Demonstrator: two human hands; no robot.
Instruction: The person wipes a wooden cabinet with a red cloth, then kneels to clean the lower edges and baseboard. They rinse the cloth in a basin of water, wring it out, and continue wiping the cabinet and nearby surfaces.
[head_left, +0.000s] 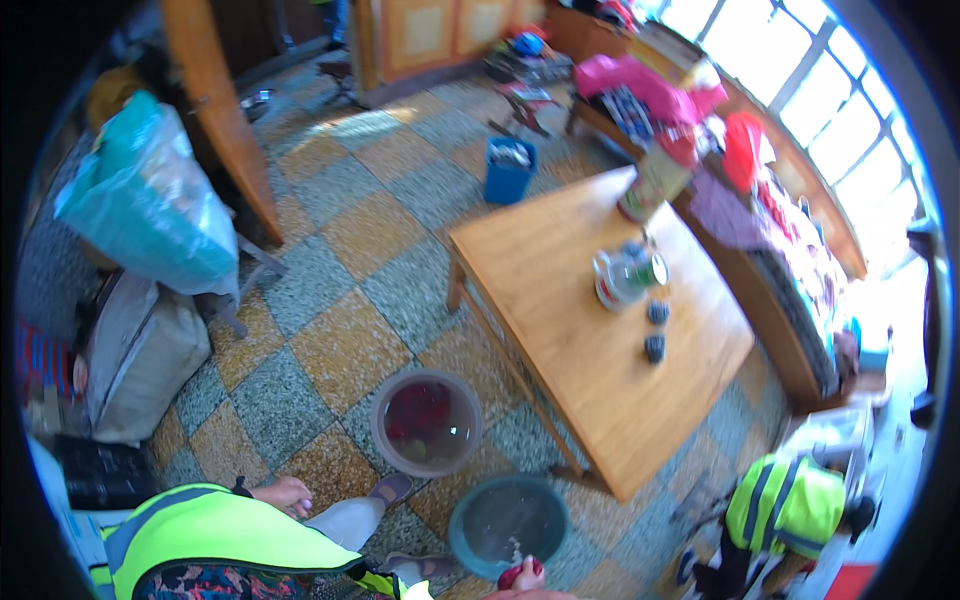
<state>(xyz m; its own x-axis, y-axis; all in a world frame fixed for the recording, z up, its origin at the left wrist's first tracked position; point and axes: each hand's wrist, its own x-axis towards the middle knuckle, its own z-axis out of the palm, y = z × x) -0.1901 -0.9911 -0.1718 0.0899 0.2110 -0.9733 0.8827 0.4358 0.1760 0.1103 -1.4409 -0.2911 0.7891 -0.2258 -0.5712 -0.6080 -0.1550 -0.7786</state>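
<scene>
At the lower edge, my right hand (527, 576) is closed on a dark red cloth (517, 573) over the near rim of a teal basin (466, 551) of cloudy water. My left hand (286, 496) is at the lower left, above the floor and near my leg, its fingers loosely bent with nothing seen in them. A translucent pale basin (380, 442) stands on the floor beyond my feet and holds water with dark red cloth in it.
A wooden table (555, 330) carries a glass pitcher, a tall thermos and small dark objects. A blue bin (510, 176) stands behind it. A person in a yellow vest (787, 502) bends at the lower right. A teal bag (161, 202) is at the left.
</scene>
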